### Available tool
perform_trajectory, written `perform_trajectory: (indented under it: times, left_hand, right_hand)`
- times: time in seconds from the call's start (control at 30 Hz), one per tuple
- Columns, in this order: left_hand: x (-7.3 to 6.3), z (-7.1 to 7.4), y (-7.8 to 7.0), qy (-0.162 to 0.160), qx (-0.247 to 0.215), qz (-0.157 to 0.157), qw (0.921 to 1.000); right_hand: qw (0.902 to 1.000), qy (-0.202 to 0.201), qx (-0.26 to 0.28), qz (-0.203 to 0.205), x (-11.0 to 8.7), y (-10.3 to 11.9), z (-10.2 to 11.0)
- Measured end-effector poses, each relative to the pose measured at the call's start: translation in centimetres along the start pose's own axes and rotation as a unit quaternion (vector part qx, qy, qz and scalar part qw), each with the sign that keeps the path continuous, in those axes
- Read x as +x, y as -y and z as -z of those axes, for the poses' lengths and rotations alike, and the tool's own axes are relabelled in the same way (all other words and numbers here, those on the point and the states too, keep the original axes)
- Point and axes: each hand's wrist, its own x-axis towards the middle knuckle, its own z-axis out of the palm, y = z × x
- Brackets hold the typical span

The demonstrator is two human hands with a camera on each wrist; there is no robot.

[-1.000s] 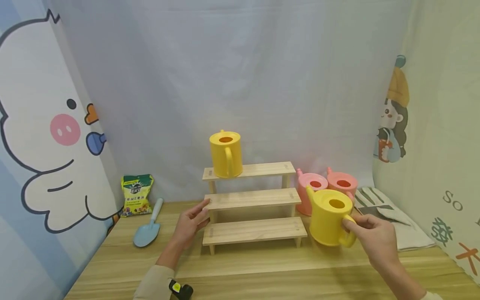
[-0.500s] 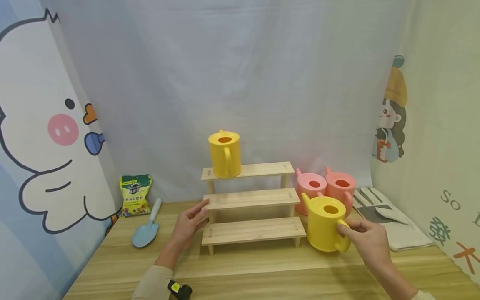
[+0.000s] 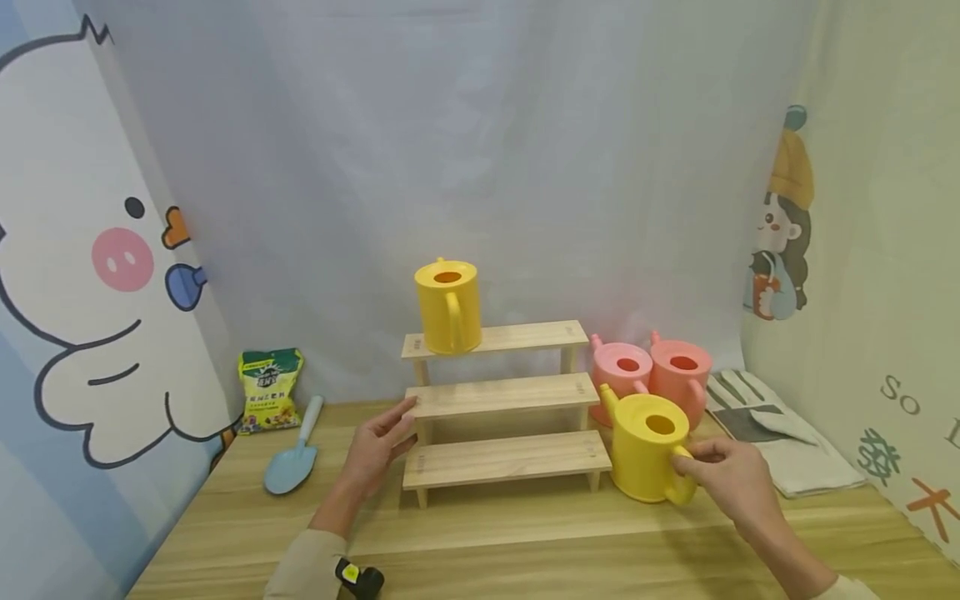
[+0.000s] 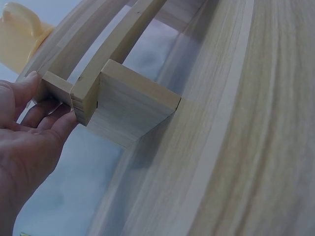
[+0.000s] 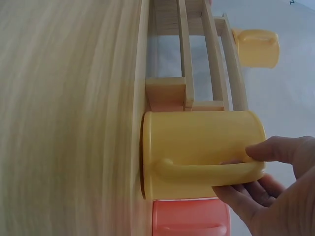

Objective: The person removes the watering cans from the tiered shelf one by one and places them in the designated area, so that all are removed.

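Note:
A three-tier wooden display stand point(image 3: 502, 396) stands mid-table. One yellow watering can point(image 3: 448, 308) sits at the left end of its top tier, handle toward me. My left hand point(image 3: 378, 450) holds the stand's left end at the middle tier; the left wrist view shows the thumb by the board's top and the fingers curled at its side. To the right of the stand, my right hand point(image 3: 731, 483) grips the handle of a second yellow watering can point(image 5: 206, 142). That can is upright, its base right at the tabletop and its spout pointing back left.
Behind the held can are two pink watering cans point(image 3: 680, 379), partly hidden. Pale gloves point(image 3: 795, 442) lie at the right. A blue trowel point(image 3: 292, 462) and a green-yellow bag point(image 3: 270, 392) are at the left. A curtain point(image 3: 480, 167) hangs behind.
My right hand has brought the yellow watering can slightly left and down to the tabletop, close beside the stand. My left hand has kept its place at the stand's end.

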Motion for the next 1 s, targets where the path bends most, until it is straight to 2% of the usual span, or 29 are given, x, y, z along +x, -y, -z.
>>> perform_trajectory:
  times: [0.23, 0.57, 0.73, 1.0]
  left_hand:
    - [0.0, 0.06, 0.11, 0.005, 0.001, 0.005, 1.0]
    - [-0.09, -0.02, 0.12, 0.0, 0.004, 0.006, 1.0]
    - [-0.03, 0.04, 0.1, 0.008, 0.0, 0.007, 0.9999]
    - [0.08, 0.16, -0.05, 0.003, -0.006, 0.011, 0.9999]
  right_hand:
    - [0.9999, 0.004, -0.011, 0.0, -0.09, -0.11, -0.05]
    - [0.9996, 0.012, 0.025, -0.003, -0.21, -0.16, -0.62]
    - [0.9995, 0.016, 0.026, -0.004, -0.13, -0.18, -0.64]
    - [0.9992, 0.03, 0.024, -0.005, 0.28, 0.1, -0.16]
